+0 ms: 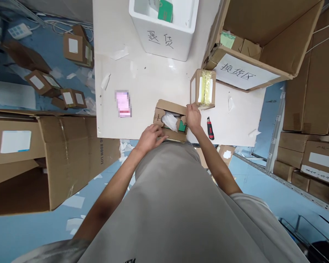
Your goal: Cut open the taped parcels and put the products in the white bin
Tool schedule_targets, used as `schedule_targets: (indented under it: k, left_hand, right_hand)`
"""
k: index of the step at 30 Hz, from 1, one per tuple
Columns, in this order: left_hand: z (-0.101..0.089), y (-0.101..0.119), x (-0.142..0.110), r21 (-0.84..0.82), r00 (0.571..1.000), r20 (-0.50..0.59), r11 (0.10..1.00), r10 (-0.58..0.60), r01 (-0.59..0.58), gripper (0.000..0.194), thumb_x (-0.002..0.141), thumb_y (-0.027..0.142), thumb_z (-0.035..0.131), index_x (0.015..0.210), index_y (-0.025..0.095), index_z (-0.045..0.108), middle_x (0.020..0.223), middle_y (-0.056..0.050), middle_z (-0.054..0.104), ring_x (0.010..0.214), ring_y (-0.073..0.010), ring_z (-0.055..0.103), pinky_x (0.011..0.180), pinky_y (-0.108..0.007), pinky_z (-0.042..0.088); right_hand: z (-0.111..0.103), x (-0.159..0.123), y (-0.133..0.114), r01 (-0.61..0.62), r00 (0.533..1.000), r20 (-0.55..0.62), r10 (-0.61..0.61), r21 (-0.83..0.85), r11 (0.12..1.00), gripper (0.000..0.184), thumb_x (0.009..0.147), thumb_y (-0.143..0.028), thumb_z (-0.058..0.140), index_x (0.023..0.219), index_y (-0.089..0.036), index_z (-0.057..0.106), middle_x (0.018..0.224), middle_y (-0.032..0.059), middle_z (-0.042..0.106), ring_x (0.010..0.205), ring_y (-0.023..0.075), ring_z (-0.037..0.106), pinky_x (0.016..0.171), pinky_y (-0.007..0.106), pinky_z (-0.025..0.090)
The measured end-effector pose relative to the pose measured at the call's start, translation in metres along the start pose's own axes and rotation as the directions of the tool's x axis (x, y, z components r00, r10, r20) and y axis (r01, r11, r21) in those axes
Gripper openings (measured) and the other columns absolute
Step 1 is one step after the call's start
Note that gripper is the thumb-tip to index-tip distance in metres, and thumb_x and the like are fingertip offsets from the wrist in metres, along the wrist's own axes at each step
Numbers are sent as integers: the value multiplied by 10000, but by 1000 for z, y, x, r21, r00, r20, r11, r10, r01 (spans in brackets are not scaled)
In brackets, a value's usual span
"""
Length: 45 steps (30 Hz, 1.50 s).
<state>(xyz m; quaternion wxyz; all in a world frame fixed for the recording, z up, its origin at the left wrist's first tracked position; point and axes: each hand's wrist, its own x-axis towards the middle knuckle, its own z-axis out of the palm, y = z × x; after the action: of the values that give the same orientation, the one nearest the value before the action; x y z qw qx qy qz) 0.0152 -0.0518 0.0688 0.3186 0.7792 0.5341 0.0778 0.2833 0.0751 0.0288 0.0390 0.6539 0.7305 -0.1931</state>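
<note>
With the open carton (170, 106) pinched by the right hand (193, 117), firm hold by the half-curled left hand (151, 137) cannot be confirmed; white wrapping (169, 119) could be spilled by tilting.

two hands (194, 117), one small open carton (172, 106), one yellow-taped box (203, 88), one cutter (210, 129), one white tub (166, 42)

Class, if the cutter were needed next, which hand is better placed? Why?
Right, probably: the right hand touches the open box on the side nearer the cutter; the left hand is at its near-left corner, farther away.
</note>
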Motion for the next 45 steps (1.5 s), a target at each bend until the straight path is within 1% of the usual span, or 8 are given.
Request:
schedule_targets:
  k: [6,10,15,23,28,34,40,45]
  left_hand:
    - [24,-9,9,49,997,65,998,-33,30,287,1122,221,629,1342,188,810,1435,-164,776,1320,-332,718,1114,-448,614]
    - [40,4,35,105,980,186,990,68,-88,438,1061,62,544,1391,168,812,1420,-169,795,1326,-317,729,1161,-461,601]
    - [40,27,43,255,971,239,966,-24,-39,425,1092,49,463,1324,79,819,1399,-279,784,1521,-408,659,1181,-548,580]
    - [7,1,7,184,993,0,976,-118,116,659,1023,254,775,1644,106,606,1770,-301,536,1714,-516,442,1338,-703,460]
    - [8,-35,10,33,997,-32,997,-65,66,765,972,191,780,1691,134,524,1788,-267,515,1710,-462,457,1399,-674,440]
    - [4,-21,31,102,992,-65,989,-104,110,558,1090,212,632,1642,135,603,1668,-271,625,1556,-431,591,1275,-620,551]
    - [2,-2,90,233,977,214,971,2,-53,464,1002,93,693,1461,119,751,1536,-248,747,1443,-410,693,1236,-547,567]
    - [6,7,128,323,926,371,945,-69,-59,440,955,38,695,1383,74,794,1411,-281,800,1360,-412,768,1157,-507,609]
  right_hand:
    - [-13,-11,-19,124,992,-31,-124,-27,992,504,1111,21,361,1418,-87,746,1513,249,703,1403,363,638,1245,495,509]
    - [-16,-45,-50,269,943,204,-264,4,963,459,1155,-47,397,1460,-94,737,1419,238,767,1365,343,705,1201,454,577]
    - [-2,-82,-70,124,945,305,-117,-5,992,590,1119,-22,412,1686,41,561,1741,382,560,1555,387,664,1245,486,603]
    - [5,-107,-2,41,988,135,-72,222,974,872,1150,-406,671,1864,-49,321,1964,315,176,1834,448,277,1442,650,399]
    - [15,-104,30,50,982,162,-98,275,960,1111,1041,-309,815,1931,-188,162,2005,221,73,1871,373,172,1437,598,430]
    - [14,-94,31,229,951,130,-279,307,924,962,1038,-183,764,1898,-248,338,2016,170,36,1870,354,183,1438,550,429]
    - [11,-85,34,258,939,145,-312,301,918,1006,986,-151,822,1878,-206,359,2010,201,44,1847,405,259,1429,617,434]
    - [11,-84,31,267,937,148,-317,283,921,984,979,-145,834,1858,-176,395,2009,214,60,1835,423,274,1436,611,426]
